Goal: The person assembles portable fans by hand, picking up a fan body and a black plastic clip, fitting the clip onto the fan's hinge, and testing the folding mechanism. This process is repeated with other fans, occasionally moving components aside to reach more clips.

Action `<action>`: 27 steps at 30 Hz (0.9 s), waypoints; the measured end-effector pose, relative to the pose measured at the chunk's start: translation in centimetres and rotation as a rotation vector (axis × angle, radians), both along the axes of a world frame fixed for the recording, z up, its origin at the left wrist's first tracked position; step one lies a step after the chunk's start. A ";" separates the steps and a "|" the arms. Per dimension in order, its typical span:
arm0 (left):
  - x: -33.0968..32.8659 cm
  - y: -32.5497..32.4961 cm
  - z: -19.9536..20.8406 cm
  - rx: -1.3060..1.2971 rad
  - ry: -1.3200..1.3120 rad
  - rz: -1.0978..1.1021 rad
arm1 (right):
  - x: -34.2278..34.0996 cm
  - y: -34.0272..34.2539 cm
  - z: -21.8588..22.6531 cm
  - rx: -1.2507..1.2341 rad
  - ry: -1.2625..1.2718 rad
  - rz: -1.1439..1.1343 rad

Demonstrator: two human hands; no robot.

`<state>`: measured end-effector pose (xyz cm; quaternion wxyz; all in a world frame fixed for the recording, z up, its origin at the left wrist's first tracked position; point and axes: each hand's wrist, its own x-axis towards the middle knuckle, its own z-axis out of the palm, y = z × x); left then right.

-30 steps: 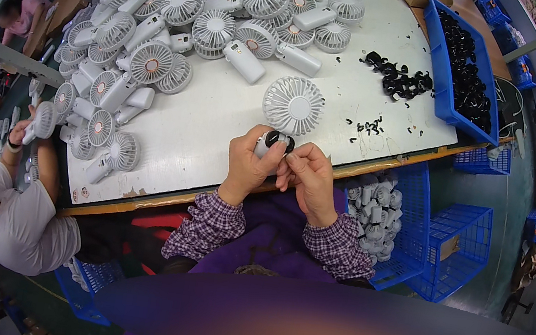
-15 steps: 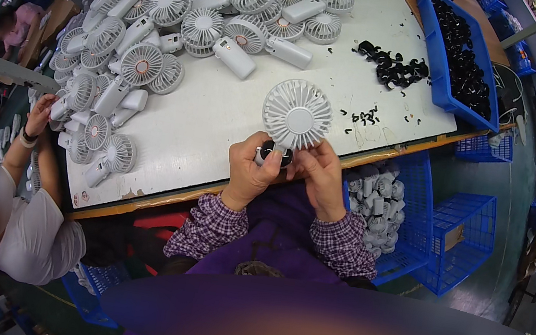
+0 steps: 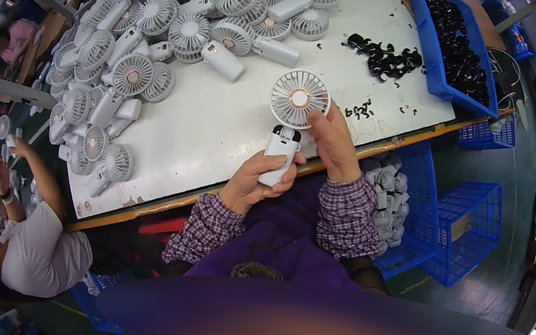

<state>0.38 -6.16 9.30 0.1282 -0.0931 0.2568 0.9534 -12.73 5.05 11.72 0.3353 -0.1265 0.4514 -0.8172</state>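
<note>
A white handheld fan (image 3: 282, 147) is held upright over the near edge of the white table (image 3: 187, 148). My left hand (image 3: 254, 178) is closed around the lower part of its handle, thumb across the front. My right hand (image 3: 336, 142) grips the rim of the round fan head, thumb on the front grille and the other fingers mostly hidden behind it. A copper-coloured ring circles the hub of the grille. At the neck, between head and handle, sits a black piece.
Many white fans (image 3: 190, 32) are piled across the table's left and far side. Small black curved parts (image 3: 386, 60) lie loose at the right, beside a blue bin (image 3: 437, 82) of them. Blue crates (image 3: 425, 238) stand below the right edge. A co-worker (image 3: 51, 253) sits at the left.
The fan has turned from its plain back to its ringed front and is held by the handle lower down. My right hand has risen to the fan head. The co-worker's arms have moved left.
</note>
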 end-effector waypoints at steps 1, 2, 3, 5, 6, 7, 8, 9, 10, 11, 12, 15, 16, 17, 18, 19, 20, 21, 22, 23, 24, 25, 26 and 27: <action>0.3 -0.1 -0.8 -0.002 -0.005 0.006 | 0.7 0.2 -0.6 -0.113 -0.052 0.086; 0.4 -0.2 -1.8 0.170 0.062 -0.072 | 1.4 0.3 -1.1 -0.228 -0.102 0.179; 0.5 -0.1 -2.3 0.345 0.131 -0.157 | 2.6 0.1 -1.1 -0.273 -0.178 0.173; 0.8 1.0 -2.3 0.412 0.107 -0.125 | 4.0 -0.1 -2.3 -0.320 -0.223 0.254; 0.9 1.2 -1.8 0.382 0.081 -0.083 | 4.4 0.2 -1.9 -0.309 -0.217 0.272; 1.2 1.9 -1.0 0.423 0.049 -0.043 | 5.5 1.0 -1.1 -0.281 -0.151 0.219; 1.0 2.9 1.7 0.457 -0.106 0.106 | 5.7 1.2 -2.2 -0.354 -0.236 0.205; 0.8 3.0 1.6 0.491 0.044 -0.001 | 6.4 1.8 -1.4 -0.375 -0.312 0.166; 0.8 3.2 2.0 0.435 0.019 -0.005 | 6.4 2.2 -2.1 -0.420 -0.304 0.170; 0.4 3.7 2.4 0.314 -0.019 -0.018 | 6.1 3.1 -2.2 -0.423 -0.274 0.157; -0.3 3.3 3.1 0.114 -0.001 -0.102 | 6.0 4.2 -2.1 -0.364 -0.265 0.093; -2.7 0.3 3.2 -0.806 0.092 -0.088 | 5.8 8.5 -2.3 -0.352 0.117 -0.334; -3.0 -1.6 3.7 -0.795 -0.060 0.092 | 5.2 11.5 -2.0 -0.422 -0.033 -0.335; -3.3 -4.8 2.9 -0.846 -0.050 0.279 | 4.4 14.5 -2.4 -0.472 -0.110 -0.393; -3.3 -7.7 1.8 -0.937 -0.125 0.560 | 3.5 17.8 -3.9 -0.410 -0.115 -0.381; -3.8 -10.3 1.5 -1.004 -0.235 0.738 | 3.5 19.4 -5.2 -0.091 -0.119 -0.717; -4.1 -12.9 0.6 -0.944 -0.267 0.837 | 3.0 22.0 -8.2 0.154 -0.167 -0.770; -4.6 -13.9 0.8 -0.945 -0.267 0.854 | 2.7 25.6 -13.1 0.264 -0.276 -0.729; -5.5 -14.5 1.1 -0.954 -0.279 0.804 | 3.1 28.8 -18.2 0.372 -0.383 -0.695; -6.2 -15.2 1.4 -0.962 -0.293 0.762 | 3.7 30.2 -22.2 0.389 -0.520 -0.844; -6.9 -15.8 1.1 -0.945 -0.287 0.705 | 4.2 31.1 -25.6 0.408 -0.656 -0.984; -7.8 -15.9 0.8 -0.929 -0.276 0.647 | 4.6 32.2 -28.4 0.574 -0.709 -1.006; -8.5 -15.7 0.7 -0.964 -0.282 0.653 | 4.9 32.8 -30.1 0.744 -0.755 -1.031; -9.0 -15.5 0.7 -0.963 -0.273 0.665 | 5.2 33.2 -31.4 0.797 -0.780 -0.999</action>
